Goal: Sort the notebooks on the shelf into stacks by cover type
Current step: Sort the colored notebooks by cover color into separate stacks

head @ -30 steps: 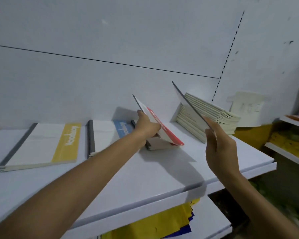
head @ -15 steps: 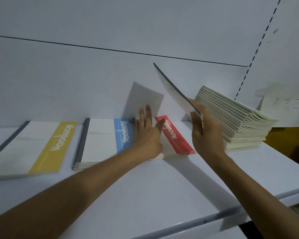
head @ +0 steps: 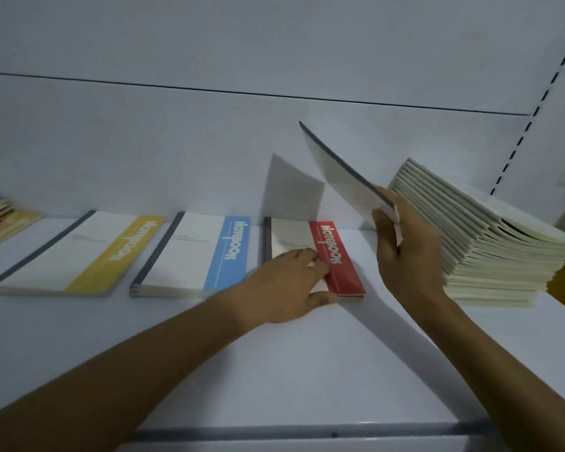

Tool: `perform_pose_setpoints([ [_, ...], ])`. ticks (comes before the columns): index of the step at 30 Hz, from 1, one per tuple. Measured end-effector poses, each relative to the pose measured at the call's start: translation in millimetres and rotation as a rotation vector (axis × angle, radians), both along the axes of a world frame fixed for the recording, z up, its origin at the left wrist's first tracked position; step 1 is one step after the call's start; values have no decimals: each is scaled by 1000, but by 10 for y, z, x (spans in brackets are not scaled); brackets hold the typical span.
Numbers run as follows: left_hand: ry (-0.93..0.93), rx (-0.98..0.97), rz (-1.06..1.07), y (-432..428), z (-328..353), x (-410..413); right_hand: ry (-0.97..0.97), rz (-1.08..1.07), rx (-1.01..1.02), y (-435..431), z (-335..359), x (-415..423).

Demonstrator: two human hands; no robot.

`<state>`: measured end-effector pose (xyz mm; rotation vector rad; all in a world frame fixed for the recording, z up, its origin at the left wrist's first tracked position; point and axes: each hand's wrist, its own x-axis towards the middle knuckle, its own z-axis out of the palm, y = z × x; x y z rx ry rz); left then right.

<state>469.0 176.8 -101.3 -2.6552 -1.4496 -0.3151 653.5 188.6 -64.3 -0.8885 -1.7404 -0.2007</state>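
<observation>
The red-banded notebook (head: 313, 256), tilted a second ago, now lies flat on its stack right of the blue-banded stack (head: 196, 256), with the left hand (head: 287, 285) pressing it, fingers together. The right hand (head: 405, 252) stays clamped on the next notebook (head: 343, 177), raised near the unsorted pile (head: 480, 236), so one more is sorted.

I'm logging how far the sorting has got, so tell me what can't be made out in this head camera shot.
- Held notebook: cover colour hidden; seen nearly edge-on in the right hand.
- Unsorted pile: only page edges show, covers hidden.
- Far-left stack: cut off by the frame edge and blurred.
- Red stack: near corner hidden under the left hand.
- Small print on the yellow stack and blue stack: too small.
</observation>
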Motion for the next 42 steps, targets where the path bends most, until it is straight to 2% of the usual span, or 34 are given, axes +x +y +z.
perform_pose_setpoints([
  [4, 24, -21, 46, -11, 25, -4, -91, 51, -23, 29, -66, 79],
  [7, 127, 99, 91, -70, 27, 51, -170, 71, 13, 34, -50, 57],
  [11, 42, 194, 166, -406, 70, -7, -249, 74, 154, 19, 61, -173],
  [13, -22, 349, 79, -649, 95, -135, -304, 95, 208, 11, 79, -359],
  [16, 18, 556, 57, -932, 42, -449, -408, 148, 248, -9, 120, -684],
  [20, -134, 618, 203, -1189, 31, -835, -656, 114, 204, -37, 142, -1205],
  [23, -193, 643, 277, -1280, 23, -1159, -889, 82, 91, -121, 91, -1595],
  [25, -212, 652, 312, -1315, 62, -1368, -956, 127, -12, -187, -14, -1767],
  [30, -217, 524, 334, -1173, 52, -1768, -844, 167, -77, -291, -301, -1965],
  [35, -98, 413, 119, -833, -38, -2050, -756, 216, -107, -298, -340, -1976],
  [39, -279, 366, 45, -691, -116, -2149, -706, 202, -174, -307, -365, -1947],
  [42, -313, 368, 45, -635, -127, -2171, -752, 78, -233, -277, -341, -1875],
])
